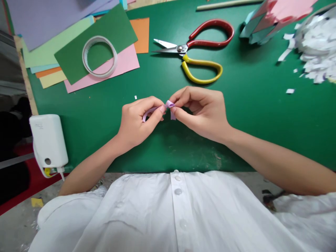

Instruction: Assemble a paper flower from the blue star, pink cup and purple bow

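Note:
A narrow lilac paper strip (170, 104) is held between my two hands, above the green table near its front edge. It forms a small loop at the right, with a short end hanging down. My left hand (140, 119) pinches the strip between thumb and forefinger, and more of it curves back inside the palm. Thumb and forefinger of my right hand (202, 108) are closed on the looped part. Just beyond my hands lie scissors (181, 49) with one red and one yellow handle, their blades apart and pointing left.
A tape roll (114, 64) rests on stacked coloured paper sheets (119, 28) at the back left. A white power bank (49, 140) with a cable sits at the left edge. At the back right are a pink-and-blue paper object (275, 17), white paper scraps (319, 45) and a thin stick (228, 5).

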Demonstrator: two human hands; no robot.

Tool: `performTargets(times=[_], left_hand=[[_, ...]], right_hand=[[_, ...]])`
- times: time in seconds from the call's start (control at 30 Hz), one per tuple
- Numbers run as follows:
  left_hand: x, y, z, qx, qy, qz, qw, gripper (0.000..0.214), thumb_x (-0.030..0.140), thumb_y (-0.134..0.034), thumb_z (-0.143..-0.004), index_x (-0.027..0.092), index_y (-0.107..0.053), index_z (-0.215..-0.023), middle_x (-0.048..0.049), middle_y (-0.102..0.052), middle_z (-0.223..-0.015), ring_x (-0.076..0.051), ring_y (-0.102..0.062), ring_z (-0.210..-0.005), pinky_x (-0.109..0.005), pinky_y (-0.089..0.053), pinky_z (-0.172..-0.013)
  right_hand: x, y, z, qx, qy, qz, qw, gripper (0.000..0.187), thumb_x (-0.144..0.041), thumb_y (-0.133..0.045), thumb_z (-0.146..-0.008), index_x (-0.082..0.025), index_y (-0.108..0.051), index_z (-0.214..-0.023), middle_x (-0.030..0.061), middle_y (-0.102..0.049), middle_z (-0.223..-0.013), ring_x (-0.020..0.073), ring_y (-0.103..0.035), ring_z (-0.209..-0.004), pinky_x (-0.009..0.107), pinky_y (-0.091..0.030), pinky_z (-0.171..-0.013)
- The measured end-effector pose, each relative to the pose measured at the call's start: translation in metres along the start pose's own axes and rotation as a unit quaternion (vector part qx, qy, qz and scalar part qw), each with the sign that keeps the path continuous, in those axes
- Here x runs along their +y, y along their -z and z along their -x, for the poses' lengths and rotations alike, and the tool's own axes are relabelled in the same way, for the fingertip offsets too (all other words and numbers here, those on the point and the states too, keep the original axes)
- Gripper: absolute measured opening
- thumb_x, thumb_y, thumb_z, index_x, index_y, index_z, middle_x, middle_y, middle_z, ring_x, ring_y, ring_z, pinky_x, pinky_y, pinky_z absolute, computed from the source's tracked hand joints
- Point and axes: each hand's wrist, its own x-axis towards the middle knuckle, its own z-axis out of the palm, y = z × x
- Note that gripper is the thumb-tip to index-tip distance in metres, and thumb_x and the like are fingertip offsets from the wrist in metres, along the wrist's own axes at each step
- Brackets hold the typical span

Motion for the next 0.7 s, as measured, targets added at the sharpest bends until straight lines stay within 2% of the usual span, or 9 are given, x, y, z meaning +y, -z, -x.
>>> performTargets(times=[0.1, 0.27, 0.5, 0.7], left_hand=[[0.0013, -0.0006, 0.0002, 0.003, -0.002, -0.017, 1.0, 0.022, 0.029, -0.055, -0.096, 0.02, -0.069, -0.082, 0.0015, -0.072, -0.068, -0.011, -0.064, -0.061, -0.026, -0.045, -0.063], [0.0012, -0.0012, -0.0004, 0.021, -0.015, -0.042, 0.999, 0.02, 0.027, -0.06, -0.092, 0.02, -0.071, -0.077, 0.002, -0.072, -0.065, -0.011, -0.063, -0.06, -0.026, -0.044, -0.061], [-0.0004, -0.0003, -0.0005, 0.024, -0.011, -0.065, 0.998, 0.018, 0.025, -0.06, -0.089, 0.021, -0.073, -0.077, 0.0015, -0.073, -0.067, -0.012, -0.064, -0.06, -0.026, -0.046, -0.061], [0.0, -0.0002, -0.0001, 0.018, -0.016, -0.086, 0.996, 0.02, 0.024, -0.058, -0.09, 0.02, -0.071, -0.076, 0.0015, -0.069, -0.063, -0.012, -0.062, -0.058, -0.026, -0.043, -0.059]], right_hand=[[0.0006, -0.0028, 0.0015, 0.016, -0.009, 0.001, 1.0, 0.021, -0.021, -0.071, -0.082, -0.021, -0.056, -0.066, 0.0009, -0.07, -0.08, 0.0128, -0.067, -0.074, 0.026, -0.06, -0.066], [0.0012, -0.0065, 0.0031, 0.038, -0.006, -0.017, 0.999, 0.022, -0.018, -0.07, -0.081, -0.021, -0.055, -0.066, 0.0017, -0.07, -0.081, 0.0135, -0.068, -0.076, 0.028, -0.06, -0.067], [-0.0009, -0.0069, 0.005, 0.04, -0.015, 0.006, 0.999, 0.019, -0.017, -0.07, -0.079, -0.021, -0.057, -0.066, 0.0011, -0.074, -0.083, 0.0152, -0.07, -0.079, 0.029, -0.059, -0.067], [0.0001, -0.0073, 0.0061, 0.048, 0.006, 0.034, 0.998, 0.02, -0.018, -0.07, -0.079, -0.022, -0.056, -0.065, 0.0006, -0.074, -0.081, 0.0156, -0.07, -0.077, 0.029, -0.057, -0.066]])
